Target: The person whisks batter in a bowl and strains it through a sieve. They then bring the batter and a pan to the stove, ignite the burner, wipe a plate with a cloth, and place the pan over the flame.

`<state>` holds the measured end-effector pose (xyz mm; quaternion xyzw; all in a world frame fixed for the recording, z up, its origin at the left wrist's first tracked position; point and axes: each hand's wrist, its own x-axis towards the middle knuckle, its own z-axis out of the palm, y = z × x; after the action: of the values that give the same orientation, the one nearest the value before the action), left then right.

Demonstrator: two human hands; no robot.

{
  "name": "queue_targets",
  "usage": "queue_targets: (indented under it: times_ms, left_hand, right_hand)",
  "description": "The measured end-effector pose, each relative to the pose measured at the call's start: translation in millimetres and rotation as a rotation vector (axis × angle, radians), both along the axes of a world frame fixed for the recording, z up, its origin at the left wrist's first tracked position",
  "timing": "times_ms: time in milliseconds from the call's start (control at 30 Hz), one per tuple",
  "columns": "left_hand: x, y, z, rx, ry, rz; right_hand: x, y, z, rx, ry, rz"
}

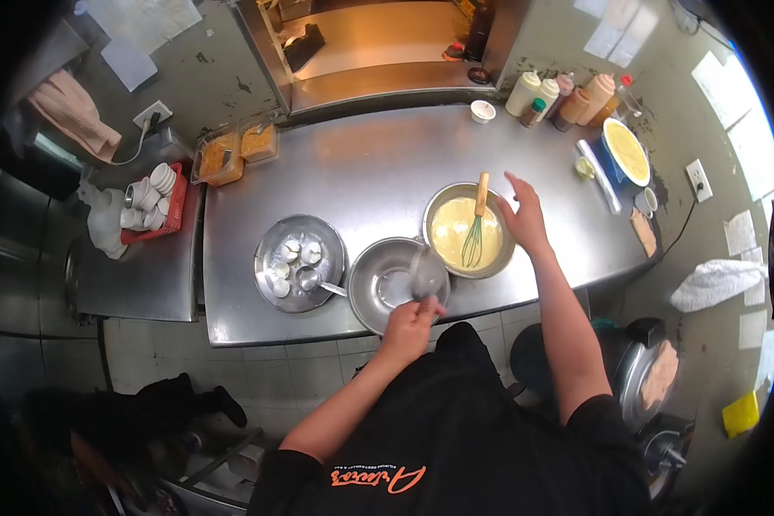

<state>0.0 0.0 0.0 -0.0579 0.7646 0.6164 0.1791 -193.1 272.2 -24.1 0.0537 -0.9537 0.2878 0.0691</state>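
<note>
My left hand (413, 329) is closed at the near rim of a steel mixing bowl (371, 297). It appears to grip a round mesh strainer (428, 273), slightly blurred, over the bowl's right side. My right hand (525, 215) is open, fingers apart, beside the right rim of a pot of pale yellow batter (445, 225). A whisk (475, 232) with a wooden handle stands in the batter, its handle leaning on the far rim. To the left, a round metal tray (271, 243) holds several white pieces like eggshells (281, 285) and a small ladle (309, 278).
Squeeze bottles (572, 107) line the wall at the back right, near a blue-sided tub (625, 153) of yellow food. Two food containers (220, 160) stand at the back left. A red basket (179, 202) of white cups sits further left. A lidded bin (654, 378) stands at right.
</note>
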Motion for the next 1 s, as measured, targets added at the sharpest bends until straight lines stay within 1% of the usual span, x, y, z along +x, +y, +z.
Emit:
queue_targets:
  times_ms: [67,100,167,200,267,300,333,367,433,467,500,567,633,667,733,767,833,867,967,1000]
  left_hand:
    - [-4,34,-9,0.074,0.058,0.014]
    - [-20,0,-8,-0.123,0.017,-0.018]
    - [-25,41,-18,-0.135,-0.066,-0.054]
    - [-25,65,-26,-0.144,-0.079,-0.001]
    - [-26,82,-40,-0.235,-0.116,0.106]
    - [-29,91,-38,-0.242,-0.132,0.174]
    - [-33,100,-34,-0.250,-0.149,0.236]
    - [-35,109,-31,-0.253,-0.161,0.295]
    - [-38,125,-43,-0.325,-0.079,0.384]
    - [-38,131,-50,-0.361,-0.036,0.426]
    - [-41,136,-54,-0.384,-0.024,0.477]
    - [-47,140,-60,-0.429,0.012,0.581]
    - [-56,136,-58,-0.409,0.013,0.602]
    - [-58,134,-57,-0.399,0.013,0.608]
    - [-66,135,-72,-0.470,0.166,0.675]
    - [-70,135,-77,-0.504,0.242,0.710]
    - [-74,135,-74,-0.512,0.215,0.711]
    - [-77,134,-72,-0.518,0.202,0.708]
    - [-80,131,-60,-0.417,0.086,0.685]
    - [-81,131,-60,-0.435,0.098,0.695]
  right_hand:
    - [-25,-3,12,-0.286,-0.061,-0.185]
    - [-46,-53,-21,-0.476,-0.203,-0.161]
    - [-68,-33,-15,-0.462,-0.456,-0.114]
    - [-77,-14,-11,-0.377,-0.439,-0.039]
    - [-86,-1,-9,-0.283,-0.407,0.129]
    - [-85,8,-5,-0.242,-0.387,0.203]
    - [-75,20,12,-0.300,-0.390,0.263]
    - [-66,34,26,-0.273,-0.482,0.347]
    - [-40,54,54,-0.222,-0.612,0.484]
    - [-25,58,62,-0.121,-0.528,0.547]
    - [-16,62,70,-0.030,-0.512,0.612]
    - [-12,76,86,0.091,-0.452,0.481]
    - [-21,88,83,0.019,-0.330,0.377]
    - [-27,86,66,0.103,-0.188,0.396]
    - [-22,61,32,0.008,-0.108,0.361]
    - [-16,48,25,-0.039,-0.069,0.345]
    - [5,29,38,0.051,-0.263,0.398]
    - [4,36,37,0.069,-0.248,0.490]
    - [-24,63,79,0.224,-0.324,0.410]
    - [-34,62,75,0.212,-0.226,0.336]
